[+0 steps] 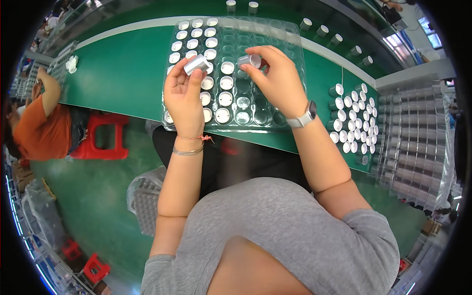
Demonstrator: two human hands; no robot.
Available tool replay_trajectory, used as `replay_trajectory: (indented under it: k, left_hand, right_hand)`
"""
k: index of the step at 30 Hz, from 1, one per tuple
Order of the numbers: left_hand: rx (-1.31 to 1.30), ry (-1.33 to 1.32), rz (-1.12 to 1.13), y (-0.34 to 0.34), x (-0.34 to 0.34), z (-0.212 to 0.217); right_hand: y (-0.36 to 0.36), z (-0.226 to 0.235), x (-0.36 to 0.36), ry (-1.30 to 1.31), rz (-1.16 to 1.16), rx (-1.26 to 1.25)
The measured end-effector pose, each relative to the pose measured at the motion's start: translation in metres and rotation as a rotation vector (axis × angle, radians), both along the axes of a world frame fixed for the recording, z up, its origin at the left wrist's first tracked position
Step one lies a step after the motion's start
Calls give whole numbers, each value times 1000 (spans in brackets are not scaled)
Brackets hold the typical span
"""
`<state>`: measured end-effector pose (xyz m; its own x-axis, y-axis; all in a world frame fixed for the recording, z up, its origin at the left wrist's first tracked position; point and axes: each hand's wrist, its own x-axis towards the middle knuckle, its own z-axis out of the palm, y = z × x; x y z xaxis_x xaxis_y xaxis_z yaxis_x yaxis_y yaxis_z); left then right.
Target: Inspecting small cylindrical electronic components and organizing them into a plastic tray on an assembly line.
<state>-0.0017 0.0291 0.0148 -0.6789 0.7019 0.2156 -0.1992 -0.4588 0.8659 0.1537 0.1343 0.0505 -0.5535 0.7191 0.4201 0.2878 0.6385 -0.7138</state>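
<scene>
Above a clear plastic tray (241, 129), my left hand (184, 96) holds a silver cylindrical cup (196, 64) tilted between thumb and fingers. My right hand (280, 78), with a watch at its wrist, pinches a second silver cup (250, 61), its white open end turned toward the palm. Round pockets fill the tray. White-topped cups (225, 98) stand in several of its left columns, while the pockets toward the right hold none. Part of the left columns is hidden behind my left hand.
Many white-topped cups (358, 120) stand grouped on the green table (118, 64) at right. Beside them is a stack of clear trays (413, 132). More cups (322, 31) line the ledge behind. At left, a person in orange (44, 128) sits near a red stool (105, 137).
</scene>
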Motion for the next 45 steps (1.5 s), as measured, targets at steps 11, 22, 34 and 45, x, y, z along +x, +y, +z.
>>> replay_trajectory:
  k: [11, 22, 34, 45]
  left_hand:
    - [76, -92, 2, -6, -6, -4]
    - [90, -80, -43, -8, -8, -2]
    - [85, -73, -60, -9, -7, -3]
    - [58, -51, -65, -7, -6, -1]
  right_hand:
    - [39, -17, -52, -202, 116, 156]
    - [31, -21, -51, -499, 133, 292]
    - [11, -19, -39, -788, 115, 350]
    - [-5, -15, -31, -720, 79, 484]
